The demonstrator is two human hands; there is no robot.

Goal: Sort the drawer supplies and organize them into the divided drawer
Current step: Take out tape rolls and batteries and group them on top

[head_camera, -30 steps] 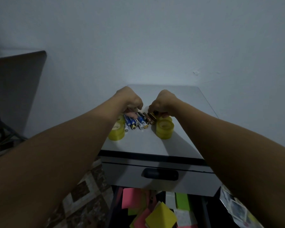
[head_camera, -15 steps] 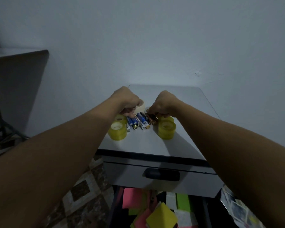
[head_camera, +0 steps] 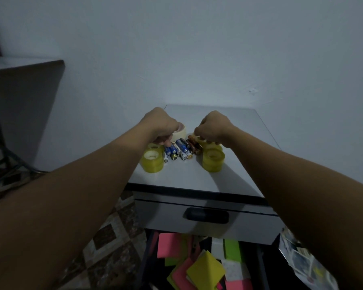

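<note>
room: dim, with a pale wall behind a small grey cabinet and patterned floor tiles (head_camera: 105,243) at the lower left.
open drawer (head_camera: 147,258): nearest, pulled out at the bottom of the cabinet, dark inside.
sticky notes (head_camera: 205,271): loose in the open drawer, a jumble of yellow, pink, green and white pads overlapping one another.
papers (head_camera: 302,262): a printed heap just right of the open drawer, too blurred to read.
closed drawer (head_camera: 155,212): above the open one, grey front with a dark recessed handle (head_camera: 206,215).
surface (head_camera: 182,176): the grey cabinet top, carrying the tape and batteries.
left tape rolls (head_camera: 152,162): yellowish clear rolls stacked at the left end of the battery row.
right tape rolls (head_camera: 213,161): a matching yellowish stack at the right end.
batteries (head_camera: 179,149): lying side by side between the two stacks, blue ones to the left, brown ones to the right.
left hand (head_camera: 159,126): knuckles up, fingers curled down at the left end of the batteries; whether it grips anything i cannot tell.
right hand (head_camera: 213,127): apart from the left, fingers curled down over the brown batteries; its hold is hidden.
cream tape roll (head_camera: 181,131): just beyond the batteries, beside the left hand.
side table (head_camera: 23,65): far left, against the wall.
</note>
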